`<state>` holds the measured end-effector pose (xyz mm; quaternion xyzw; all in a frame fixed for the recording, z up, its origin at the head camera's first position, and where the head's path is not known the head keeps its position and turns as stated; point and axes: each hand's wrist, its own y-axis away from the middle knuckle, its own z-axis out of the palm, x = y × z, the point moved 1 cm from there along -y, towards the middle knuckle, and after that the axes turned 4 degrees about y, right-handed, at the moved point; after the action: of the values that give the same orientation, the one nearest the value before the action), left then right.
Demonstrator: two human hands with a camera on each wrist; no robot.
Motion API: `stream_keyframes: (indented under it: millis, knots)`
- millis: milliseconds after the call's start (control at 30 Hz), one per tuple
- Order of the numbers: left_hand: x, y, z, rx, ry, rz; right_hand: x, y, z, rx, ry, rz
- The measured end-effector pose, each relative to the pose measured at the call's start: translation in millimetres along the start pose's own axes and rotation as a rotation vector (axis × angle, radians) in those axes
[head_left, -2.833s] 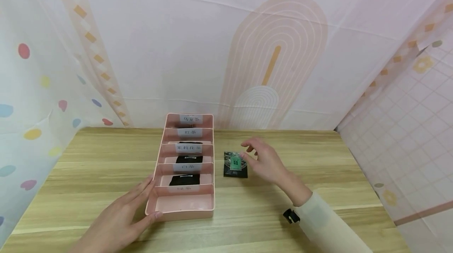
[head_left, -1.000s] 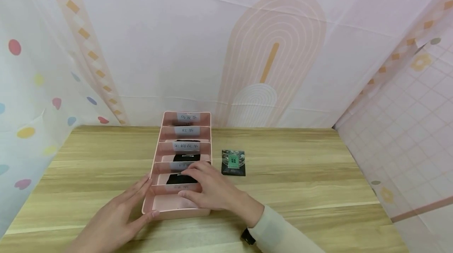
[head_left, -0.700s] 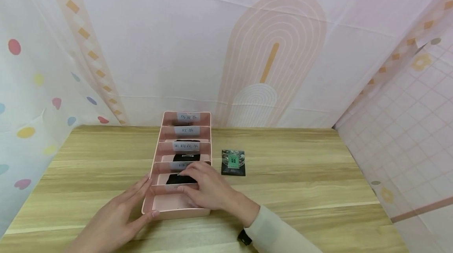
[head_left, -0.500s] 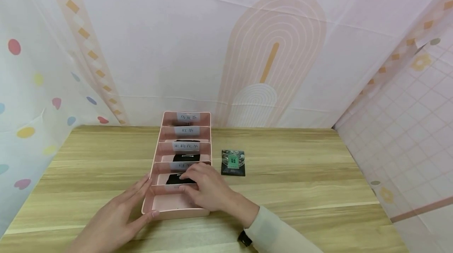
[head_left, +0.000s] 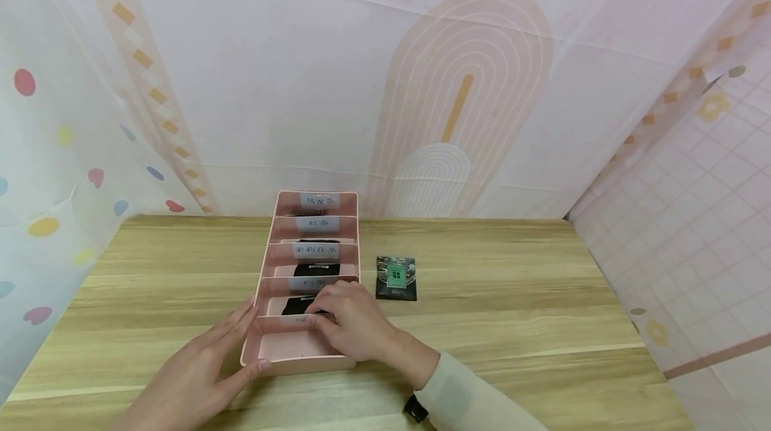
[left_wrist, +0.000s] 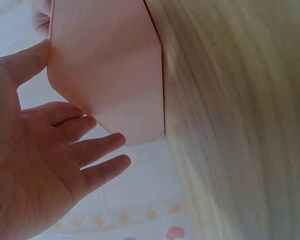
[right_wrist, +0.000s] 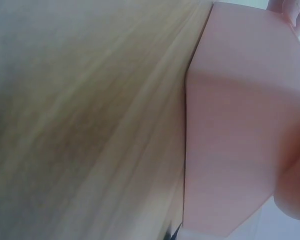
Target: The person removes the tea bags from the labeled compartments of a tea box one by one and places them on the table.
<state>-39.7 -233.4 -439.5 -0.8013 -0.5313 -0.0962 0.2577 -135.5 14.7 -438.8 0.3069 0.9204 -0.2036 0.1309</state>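
Note:
A long pink divided box (head_left: 309,364), labelled on its dividers, stands on the wooden table. Several compartments hold black packets, while the nearest is bare. My left hand (head_left: 201,367) braces the box's near left corner, thumb at the front rim. In the left wrist view, that left hand (left_wrist: 45,155) shows fairly straight fingers along the rim. My right hand (head_left: 361,327) reaches over the right side and pinches the nearest divider (head_left: 280,321), thumb on the near side, index beyond it. A black packet (head_left: 294,305) lies in the second compartment, partly hidden by the right fingers.
A dark tea packet (head_left: 395,278) with a green label lies flat on the table (head_left: 512,310), right of the box. A patterned cloth (head_left: 289,83) hangs behind, with more cloth at both sides. A black wrist device (head_left: 415,409) sits at my right sleeve.
My right hand moved from beside the green-labelled packet to the box. Its index finger then came down from over the black packet toward the divider. The left hand stayed at the corner.

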Motion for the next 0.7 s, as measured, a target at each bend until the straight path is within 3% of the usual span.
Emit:
stream_keyframes:
  millis: [700]
  knots:
    - [-0.8, 0.5, 0.4, 0.001, -0.004, 0.000, -1.8, -3.6, -0.2, -0.040, 0.068, 0.022]
